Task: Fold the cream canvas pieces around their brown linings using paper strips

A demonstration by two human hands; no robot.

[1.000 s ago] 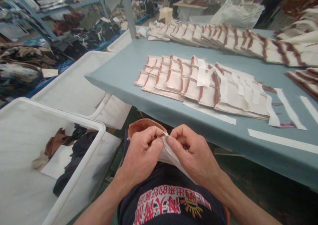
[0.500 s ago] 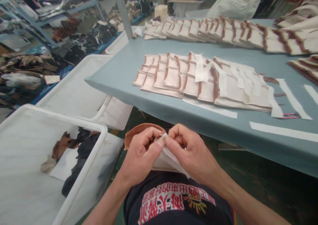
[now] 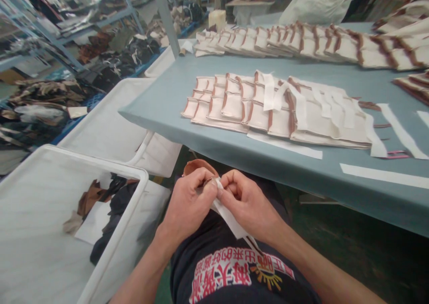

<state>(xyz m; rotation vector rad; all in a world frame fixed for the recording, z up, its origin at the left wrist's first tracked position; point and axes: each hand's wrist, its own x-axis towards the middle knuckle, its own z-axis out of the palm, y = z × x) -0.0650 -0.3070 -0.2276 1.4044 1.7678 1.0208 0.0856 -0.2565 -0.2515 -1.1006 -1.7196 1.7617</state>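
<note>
Above my lap, my left hand (image 3: 192,201) pinches the edge of a brown leather piece (image 3: 197,165), which curls up behind the fingers. My right hand (image 3: 246,199) is closed against it, its thumb and fingers pinching a white strip (image 3: 231,219) at the same edge. The strip hangs down toward my shirt, with a thin dark-edged end below it. Both thumbs nearly meet, and the fingertips hide most of the join. On the table ahead lie overlapping cream pieces with brown edges (image 3: 231,103), several white strips (image 3: 300,107) draped over them.
The blue-grey table (image 3: 161,107) has its edge just beyond my hands. Another row of cream and brown pieces (image 3: 301,42) lies farther back. White bins (image 3: 43,196) stand at the left, the nearer one holding dark and brown scraps (image 3: 110,214). More white strips (image 3: 385,174) lie at the right.
Both hands have shifted slightly left. The leather piece has turned and folded, showing less of itself, and the white strip now hangs more visibly below the fingers.
</note>
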